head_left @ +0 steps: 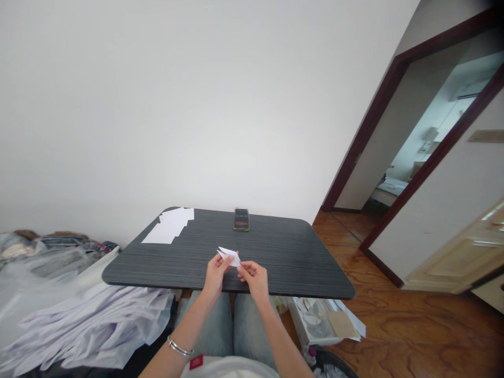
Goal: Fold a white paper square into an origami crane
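A small piece of folded white paper [230,256] with pointed ends is held up over the front part of the dark table. My left hand [217,270] grips it from the left, thumb on the near face and fingers behind. At the paper's lower right corner, my right hand [253,275] pinches the edge between thumb and fingertips. Several white paper sheets [167,227] lie overlapping on the table's left side. Behind the hands, near the wall, a small dark framed stand [241,219] rests on the table.
The dark wood-grain table [291,252] has rounded corners and backs onto a white wall. White cloth [98,325] and plastic-wrapped clothes are heaped at left. Under the right front edge sits a white box [315,328] of odds and ends. A doorway [394,131] opens at right.
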Demonstrator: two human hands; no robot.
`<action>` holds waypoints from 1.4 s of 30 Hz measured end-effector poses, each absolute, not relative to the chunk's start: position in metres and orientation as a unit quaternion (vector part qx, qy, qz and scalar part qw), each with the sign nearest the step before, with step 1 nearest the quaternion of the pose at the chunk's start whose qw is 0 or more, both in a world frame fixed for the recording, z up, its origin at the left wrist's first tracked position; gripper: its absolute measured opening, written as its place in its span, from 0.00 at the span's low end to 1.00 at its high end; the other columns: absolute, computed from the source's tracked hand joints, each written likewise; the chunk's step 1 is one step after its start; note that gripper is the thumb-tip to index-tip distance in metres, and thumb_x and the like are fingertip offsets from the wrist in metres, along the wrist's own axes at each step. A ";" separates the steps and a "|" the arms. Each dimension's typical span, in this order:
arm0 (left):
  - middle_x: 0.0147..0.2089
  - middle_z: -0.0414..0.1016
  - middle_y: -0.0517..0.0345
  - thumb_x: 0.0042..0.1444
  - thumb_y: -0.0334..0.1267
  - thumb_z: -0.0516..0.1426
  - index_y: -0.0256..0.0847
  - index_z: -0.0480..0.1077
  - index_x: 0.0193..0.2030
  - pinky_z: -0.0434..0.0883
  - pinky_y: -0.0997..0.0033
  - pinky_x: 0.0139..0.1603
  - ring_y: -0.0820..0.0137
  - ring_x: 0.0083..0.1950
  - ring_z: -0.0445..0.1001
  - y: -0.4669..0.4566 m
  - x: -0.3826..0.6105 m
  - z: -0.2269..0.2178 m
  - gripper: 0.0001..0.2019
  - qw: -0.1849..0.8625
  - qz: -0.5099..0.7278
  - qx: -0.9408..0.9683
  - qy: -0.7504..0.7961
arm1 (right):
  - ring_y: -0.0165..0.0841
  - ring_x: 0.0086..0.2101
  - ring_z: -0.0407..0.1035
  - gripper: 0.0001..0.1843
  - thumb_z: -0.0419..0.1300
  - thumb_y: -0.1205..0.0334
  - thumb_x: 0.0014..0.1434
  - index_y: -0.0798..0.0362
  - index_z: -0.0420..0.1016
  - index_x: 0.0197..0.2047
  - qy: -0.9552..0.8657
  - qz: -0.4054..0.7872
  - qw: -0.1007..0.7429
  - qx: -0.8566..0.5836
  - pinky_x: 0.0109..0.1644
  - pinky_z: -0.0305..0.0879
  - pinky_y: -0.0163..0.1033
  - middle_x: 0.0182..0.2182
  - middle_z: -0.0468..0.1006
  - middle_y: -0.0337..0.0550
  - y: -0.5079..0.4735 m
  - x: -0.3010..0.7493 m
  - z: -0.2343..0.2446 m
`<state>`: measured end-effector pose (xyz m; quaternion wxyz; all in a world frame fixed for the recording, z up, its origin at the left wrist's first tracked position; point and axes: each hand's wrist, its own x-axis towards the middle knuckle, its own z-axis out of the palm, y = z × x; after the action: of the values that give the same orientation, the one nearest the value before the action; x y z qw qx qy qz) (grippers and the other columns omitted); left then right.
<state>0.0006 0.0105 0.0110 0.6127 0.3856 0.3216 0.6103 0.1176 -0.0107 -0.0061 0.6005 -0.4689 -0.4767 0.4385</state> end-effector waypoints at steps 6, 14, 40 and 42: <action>0.35 0.77 0.48 0.40 0.38 0.63 0.32 0.72 0.37 0.70 0.69 0.34 0.66 0.32 0.75 0.011 0.001 0.009 0.16 0.616 0.611 0.379 0.321 | 0.29 0.17 0.66 0.12 0.61 0.55 0.45 0.57 0.71 0.24 -0.486 0.424 0.593 -0.481 0.21 0.64 0.32 0.14 0.71 0.37 -0.009 0.117 -0.008; 0.32 0.78 0.51 0.37 0.38 0.64 0.32 0.72 0.33 0.70 0.71 0.32 0.67 0.30 0.75 0.011 0.003 0.007 0.15 0.598 0.620 0.368 0.350 | 0.32 0.20 0.69 0.12 0.62 0.55 0.44 0.57 0.72 0.23 -0.499 0.433 0.575 -0.483 0.23 0.66 0.34 0.17 0.74 0.41 -0.010 0.121 -0.005; 0.28 0.77 0.53 0.35 0.40 0.64 0.33 0.73 0.30 0.68 0.72 0.30 0.69 0.27 0.72 0.012 0.006 0.010 0.15 0.581 0.613 0.382 0.375 | 0.30 0.18 0.69 0.16 0.61 0.51 0.44 0.58 0.72 0.23 -0.496 0.482 0.554 -0.464 0.21 0.66 0.32 0.17 0.75 0.42 -0.008 0.122 -0.005; 0.27 0.77 0.53 0.35 0.39 0.64 0.33 0.73 0.29 0.67 0.73 0.29 0.69 0.26 0.72 0.012 0.006 0.010 0.14 0.576 0.613 0.388 0.376 | 0.29 0.16 0.69 0.17 0.60 0.50 0.45 0.58 0.71 0.22 -0.499 0.481 0.550 -0.465 0.19 0.65 0.31 0.16 0.75 0.42 -0.009 0.122 -0.005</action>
<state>0.0060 0.0118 0.0098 0.5764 0.3883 0.3761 0.6128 0.1217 -0.0094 -0.0052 0.5504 -0.4655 -0.4989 0.4811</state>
